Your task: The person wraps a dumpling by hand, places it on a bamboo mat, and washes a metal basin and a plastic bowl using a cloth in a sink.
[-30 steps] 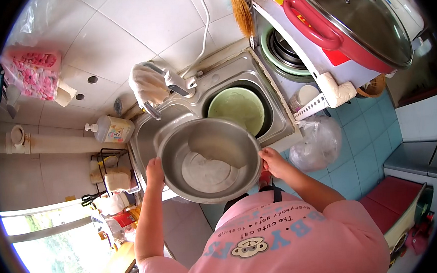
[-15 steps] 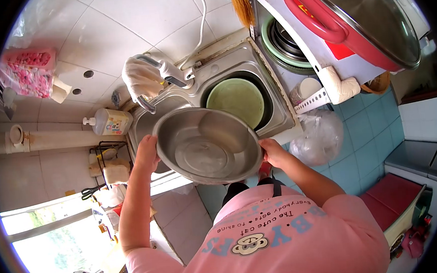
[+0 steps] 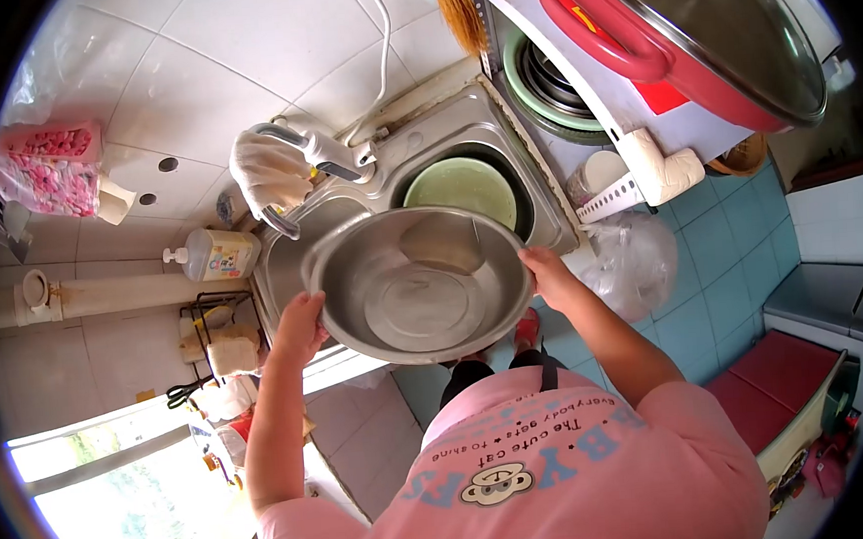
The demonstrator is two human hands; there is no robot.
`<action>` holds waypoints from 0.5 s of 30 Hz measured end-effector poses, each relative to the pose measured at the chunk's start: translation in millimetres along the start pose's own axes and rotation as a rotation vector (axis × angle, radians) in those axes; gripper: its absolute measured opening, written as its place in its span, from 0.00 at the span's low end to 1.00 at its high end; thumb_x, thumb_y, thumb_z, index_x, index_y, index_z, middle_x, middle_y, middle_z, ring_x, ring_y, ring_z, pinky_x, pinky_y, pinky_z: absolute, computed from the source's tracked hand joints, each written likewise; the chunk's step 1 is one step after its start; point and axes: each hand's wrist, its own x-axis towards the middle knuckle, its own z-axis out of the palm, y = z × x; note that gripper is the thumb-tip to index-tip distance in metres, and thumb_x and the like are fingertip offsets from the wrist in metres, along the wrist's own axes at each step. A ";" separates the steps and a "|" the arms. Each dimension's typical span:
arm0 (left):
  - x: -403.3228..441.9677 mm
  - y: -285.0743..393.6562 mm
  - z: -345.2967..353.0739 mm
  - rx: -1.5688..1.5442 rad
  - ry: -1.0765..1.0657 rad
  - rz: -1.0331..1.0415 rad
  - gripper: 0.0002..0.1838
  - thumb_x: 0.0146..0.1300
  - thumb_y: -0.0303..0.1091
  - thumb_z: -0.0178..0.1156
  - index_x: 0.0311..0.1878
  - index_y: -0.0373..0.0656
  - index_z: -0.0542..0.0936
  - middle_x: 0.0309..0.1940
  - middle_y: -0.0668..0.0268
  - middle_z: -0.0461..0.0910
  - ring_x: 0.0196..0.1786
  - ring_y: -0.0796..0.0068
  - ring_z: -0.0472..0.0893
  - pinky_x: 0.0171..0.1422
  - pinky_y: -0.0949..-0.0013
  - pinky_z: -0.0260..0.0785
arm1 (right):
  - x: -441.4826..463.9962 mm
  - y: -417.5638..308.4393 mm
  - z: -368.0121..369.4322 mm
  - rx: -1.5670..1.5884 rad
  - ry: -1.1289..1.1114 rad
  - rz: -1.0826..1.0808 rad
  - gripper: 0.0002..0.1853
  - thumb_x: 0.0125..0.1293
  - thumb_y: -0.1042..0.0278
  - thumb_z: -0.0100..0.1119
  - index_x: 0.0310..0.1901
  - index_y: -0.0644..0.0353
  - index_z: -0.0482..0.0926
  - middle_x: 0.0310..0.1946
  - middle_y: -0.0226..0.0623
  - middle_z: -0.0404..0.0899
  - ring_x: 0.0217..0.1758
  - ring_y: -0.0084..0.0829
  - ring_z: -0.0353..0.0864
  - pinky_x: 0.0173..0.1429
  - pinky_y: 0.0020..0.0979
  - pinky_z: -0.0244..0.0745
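Note:
A wide stainless steel basin [image 3: 423,300] is held up in front of my body, tilted so that its inside faces me. My left hand [image 3: 302,327] grips its left rim, and my right hand [image 3: 548,274] grips the rim on the right. Inside, the basin looks bare and shiny. Beyond it is the double sink [image 3: 422,122], partly covered by the basin's far edge. A pale green basin [image 3: 461,191] sits in the sink's right bowl. Over the faucet [image 3: 341,156] hangs a whitish cloth [image 3: 269,171].
A soap bottle [image 3: 218,255] stands left of the sink, near a wire rack [image 3: 202,318] with sponges. On the right, a large red lidded pan [image 3: 704,45] rests on a shelf above stacked basins [image 3: 549,84]. A plastic bag [image 3: 634,262] hangs below the shelf.
The steel basin has shifted slightly right and tipped more upright toward me. Both hands moved with it and kept their hold on the rim. The camera view has shifted a little.

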 end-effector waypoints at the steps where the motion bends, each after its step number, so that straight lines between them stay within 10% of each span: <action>1: 0.5 -11.0 -4.1 -0.022 -0.064 0.004 0.08 0.70 0.34 0.48 0.37 0.40 0.71 0.19 0.70 0.72 0.14 0.84 0.68 0.14 0.82 0.58 | -2.6 -9.7 1.8 0.025 0.003 -0.006 0.12 0.67 0.59 0.54 0.40 0.60 0.70 0.25 0.29 0.74 0.23 0.21 0.75 0.26 0.28 0.73; 15: 7.5 -107.8 18.6 -0.004 -0.086 0.317 0.08 0.71 0.36 0.48 0.38 0.42 0.69 0.22 0.71 0.73 0.19 0.84 0.70 0.21 0.79 0.63 | -18.9 -26.8 -10.0 -0.321 0.207 -0.230 0.09 0.63 0.72 0.57 0.44 0.65 0.73 0.34 0.32 0.78 0.35 0.22 0.76 0.39 0.26 0.71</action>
